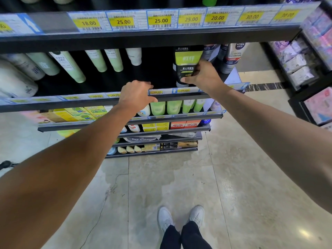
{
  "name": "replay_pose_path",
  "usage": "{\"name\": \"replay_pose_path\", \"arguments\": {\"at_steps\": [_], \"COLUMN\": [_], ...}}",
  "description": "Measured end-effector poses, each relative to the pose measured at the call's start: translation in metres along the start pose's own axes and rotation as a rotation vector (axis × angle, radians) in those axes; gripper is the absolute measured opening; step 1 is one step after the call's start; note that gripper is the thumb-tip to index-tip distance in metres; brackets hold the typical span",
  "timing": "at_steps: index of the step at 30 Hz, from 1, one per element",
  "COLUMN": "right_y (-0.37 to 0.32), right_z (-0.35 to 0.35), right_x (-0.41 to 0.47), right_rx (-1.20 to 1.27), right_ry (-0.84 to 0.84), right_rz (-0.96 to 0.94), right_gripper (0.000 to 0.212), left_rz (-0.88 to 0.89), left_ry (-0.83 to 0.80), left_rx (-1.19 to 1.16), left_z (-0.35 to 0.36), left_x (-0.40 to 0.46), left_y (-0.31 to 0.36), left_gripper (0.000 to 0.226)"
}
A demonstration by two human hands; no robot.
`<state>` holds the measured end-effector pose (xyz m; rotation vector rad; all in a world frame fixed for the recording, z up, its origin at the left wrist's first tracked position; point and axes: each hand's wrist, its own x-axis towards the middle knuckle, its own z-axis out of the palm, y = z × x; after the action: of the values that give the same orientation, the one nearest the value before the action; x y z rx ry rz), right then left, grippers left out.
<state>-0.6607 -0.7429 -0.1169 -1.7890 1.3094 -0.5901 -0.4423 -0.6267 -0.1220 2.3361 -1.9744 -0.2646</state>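
Right arm extended forward; right hand (203, 76) grips the green-and-black cleanser tube (186, 60), fingers (196, 66) curled round its side, thumb at its lower end. Tube stands upright at the shelf front. Left hand (136, 94) appears to clasp the shelf edge (80, 99), knuckles bent over it, thumb beneath

One camera sits on the person's head. It looks forward and down, with a wide view. The shelf (80, 105) is very near, so near that the left hand (136, 95) and right hand (203, 76) reach it. The floor (161, 184) and shoes (165, 219) show right below.
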Motion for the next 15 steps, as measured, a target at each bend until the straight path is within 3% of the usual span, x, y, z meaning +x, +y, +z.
{"name": "replay_pose_path", "arguments": {"at_steps": [5, 9, 12, 15], "right_y": [-0.002, -0.017, -0.028, -0.045], "right_z": [-0.005, -0.017, -0.026, -0.026], "right_x": [-0.016, -0.056, -0.099, -0.147], "right_rx": [-0.026, -0.182, -0.308, -0.489], "right_ry": [-0.040, 0.001, 0.022, -0.120], "right_rz": [0.062, 0.111, 0.107, -0.010], "right_gripper": [0.070, 0.072, 0.063, 0.053], "left_rz": [0.015, 0.024, 0.020, -0.033], "left_ry": [-0.028, -0.114, -0.065, 0.009], "left_rx": [-0.009, -0.131, -0.213, -0.241], "left_z": [-0.007, -0.026, -0.042, -0.057], "left_x": [-0.004, -0.018, -0.052, -0.104], "left_y": [0.006, 0.008, 0.010, 0.011], "left_gripper": [0.067, 0.073, 0.076, 0.074]}}
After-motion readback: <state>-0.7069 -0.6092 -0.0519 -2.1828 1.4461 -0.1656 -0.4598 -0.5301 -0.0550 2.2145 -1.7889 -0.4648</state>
